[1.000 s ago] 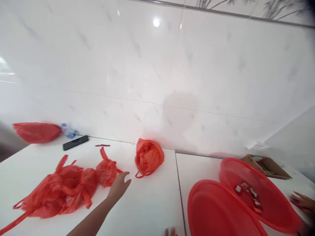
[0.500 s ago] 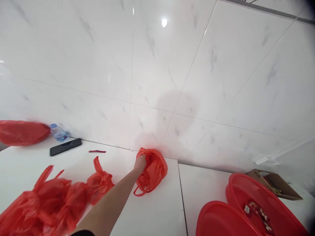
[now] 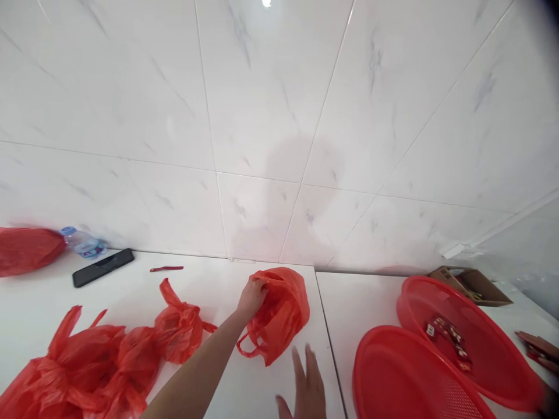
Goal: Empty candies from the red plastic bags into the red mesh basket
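Observation:
My left hand (image 3: 253, 298) is closed on the rim of a red plastic bag (image 3: 286, 317), whose mouth gapes toward me beside the wall. The bag's handle loop hangs at its lower left, and its contents cannot be made out. Below the bag, my right hand (image 3: 305, 384) is raised over the white table (image 3: 244, 390), fingers spread and nothing in them. Left of my forearm lie several knotted red plastic bags (image 3: 96, 361), with a smaller tied one (image 3: 181, 329) at their right end.
Two red plastic baskets (image 3: 393, 372) stand at the right, the rear one holding small packets (image 3: 449, 337). Behind them is an open cardboard box (image 3: 471, 288). A phone (image 3: 103, 267), a water bottle (image 3: 85, 241), a red strip (image 3: 166, 268) and a red bag (image 3: 28, 250) lie along the wall.
My right hand has come into view from below, with fingers spread. My left hand still grips the bag's rim, and the bag has shifted slightly right. The view has tilted.

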The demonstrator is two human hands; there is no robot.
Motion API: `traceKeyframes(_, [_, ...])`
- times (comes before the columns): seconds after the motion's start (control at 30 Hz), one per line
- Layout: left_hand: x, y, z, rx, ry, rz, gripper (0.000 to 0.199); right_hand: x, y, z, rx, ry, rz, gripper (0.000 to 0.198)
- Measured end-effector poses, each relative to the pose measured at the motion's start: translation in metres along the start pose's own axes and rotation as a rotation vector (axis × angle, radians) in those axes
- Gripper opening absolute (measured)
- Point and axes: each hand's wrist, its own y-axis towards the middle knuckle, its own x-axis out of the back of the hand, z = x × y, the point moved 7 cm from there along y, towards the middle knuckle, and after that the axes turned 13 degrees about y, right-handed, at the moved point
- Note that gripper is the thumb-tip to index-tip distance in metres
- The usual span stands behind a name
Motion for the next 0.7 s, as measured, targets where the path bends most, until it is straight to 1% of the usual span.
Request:
traceKeyframes(0.07, [0.004, -0.013, -0.007, -0.028, -0.068, 0.030, 0.004, -0.024, 0.030, 0.010, 0.008, -0.106, 0.150, 0.083])
traceKeyframes(0.13, [0.008, -0.025, -0.012, -0.041, -0.164, 0.090, 0.005, -0.041, 0.060, 0.009, -0.060, -0.233, 0.294, 0.082])
traceKeyframes(0.17, [0.009, -0.031, -0.013, -0.041, -0.224, 0.123, 0.006, -0.044, 0.074, 0.004, -0.113, -0.282, 0.333, 0.081])
traceKeyframes(0.23, [0.014, -0.040, -0.016, -0.035, -0.369, 0.169, 0.009, -0.045, 0.095, -0.009, -0.200, -0.351, 0.353, 0.077])
traceKeyframes(0.3, [0.021, -0.045, -0.018, -0.025, -0.542, 0.169, 0.011, -0.044, 0.107, -0.023, -0.211, -0.379, 0.326, 0.069])
traceKeyframes(0.37, [0.031, -0.047, -0.017, -0.018, -0.725, 0.130, 0.015, -0.044, 0.111, -0.035, -0.190, -0.384, 0.297, 0.063])
traceKeyframes(0.43, [0.044, -0.047, -0.012, -0.012, -0.899, 0.063, 0.017, -0.047, 0.111, -0.047, -0.183, -0.383, 0.288, 0.058])
traceKeyframes(0.53, [0.071, -0.047, 0.000, -0.017, -1.104, -0.064, 0.012, -0.051, 0.113, -0.058, -0.205, -0.387, 0.292, 0.060])
traceKeyframes(0.6, [0.089, -0.049, 0.010, -0.003, -1.240, -0.146, 0.009, -0.052, 0.119, -0.060, -0.231, -0.358, 0.279, 0.063])
traceKeyframes(0.7, [0.107, -0.054, 0.023, 0.054, -1.447, -0.253, 0.027, -0.049, 0.128, -0.052, -0.269, -0.281, 0.260, 0.066])
